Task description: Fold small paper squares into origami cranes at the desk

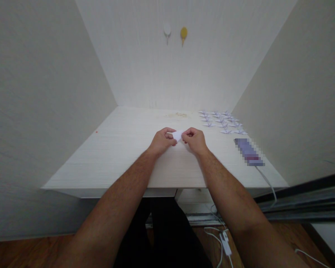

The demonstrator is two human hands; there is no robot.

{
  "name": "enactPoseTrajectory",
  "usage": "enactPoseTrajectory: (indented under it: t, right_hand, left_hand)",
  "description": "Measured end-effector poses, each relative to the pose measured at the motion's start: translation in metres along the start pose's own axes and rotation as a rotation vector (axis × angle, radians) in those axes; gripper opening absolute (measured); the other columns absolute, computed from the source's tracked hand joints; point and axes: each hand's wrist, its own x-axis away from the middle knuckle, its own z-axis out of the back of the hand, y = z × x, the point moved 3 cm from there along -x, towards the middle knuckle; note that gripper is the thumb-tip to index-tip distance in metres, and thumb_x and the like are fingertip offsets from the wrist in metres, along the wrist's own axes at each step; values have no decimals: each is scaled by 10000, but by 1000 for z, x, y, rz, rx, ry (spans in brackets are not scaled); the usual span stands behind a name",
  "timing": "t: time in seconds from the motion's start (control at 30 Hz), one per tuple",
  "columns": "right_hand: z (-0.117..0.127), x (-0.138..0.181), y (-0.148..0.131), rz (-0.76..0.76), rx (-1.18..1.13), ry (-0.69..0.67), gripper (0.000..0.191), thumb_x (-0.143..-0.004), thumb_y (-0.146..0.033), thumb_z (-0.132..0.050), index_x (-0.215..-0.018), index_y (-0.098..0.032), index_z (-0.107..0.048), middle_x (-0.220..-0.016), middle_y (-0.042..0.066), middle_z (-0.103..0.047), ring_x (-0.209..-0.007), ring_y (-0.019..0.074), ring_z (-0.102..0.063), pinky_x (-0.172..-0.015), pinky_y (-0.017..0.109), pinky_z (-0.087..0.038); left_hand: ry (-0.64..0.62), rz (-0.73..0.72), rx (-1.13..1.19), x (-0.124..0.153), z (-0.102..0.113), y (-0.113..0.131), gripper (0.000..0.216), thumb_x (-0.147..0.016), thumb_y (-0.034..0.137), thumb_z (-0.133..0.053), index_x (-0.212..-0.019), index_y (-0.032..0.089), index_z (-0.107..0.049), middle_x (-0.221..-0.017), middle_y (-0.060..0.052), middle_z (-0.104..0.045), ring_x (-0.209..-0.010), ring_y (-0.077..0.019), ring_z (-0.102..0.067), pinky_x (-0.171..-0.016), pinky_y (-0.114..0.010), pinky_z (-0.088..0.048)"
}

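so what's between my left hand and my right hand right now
The head view shows a small piece of white paper there, pinched by the left hand and the right hand.

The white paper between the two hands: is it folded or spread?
It looks folded: the white paper shows as a small, tapered shape between the left hand and right hand. Creases are too small to tell.

the pale, faintly streaked surface [114, 149] carries rows of folded paper cranes [226, 131] at back right, a pixelated flat device [248, 152] nearer the front, brownish marks [181, 115] toward the back wall.
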Motion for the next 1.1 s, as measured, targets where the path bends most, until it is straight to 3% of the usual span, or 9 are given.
enactPoseTrajectory:
  t: [0.4,0.87,1.1]
  right_hand:
    - [0,0,0,22,64,47,97,-627,-270,-643,-621,-190,-588,-512,-23,-582,-461,114,-494,-439,223,-347]
    - [-2,0,-2,6,-12,17,131,-580,-225,-621,-662,-203,-523,-533,-34,-574,-487,112,-522,-468,219,-380]
    - [-4,1,-5,-2,-28,-17,148,-588,-234,-633,-675,-203,-519,-518,-41,-571,-471,108,-516,-451,215,-369]
  left_hand:
    - [-16,-29,-26,0,-2,-1,419,-544,80,-727,-935,161,-599,-670,16,-664,-576,-120,-615,-579,-224,-441]
    - [-33,-18,-6,-1,-6,-3,369,-536,46,-695,-879,156,-617,-723,-2,-680,-626,-116,-615,-590,-219,-458]
    - [2,-45,-103,2,-7,0,235,-627,202,-714,-841,160,-626,-620,8,-631,-526,-106,-556,-519,-214,-413]
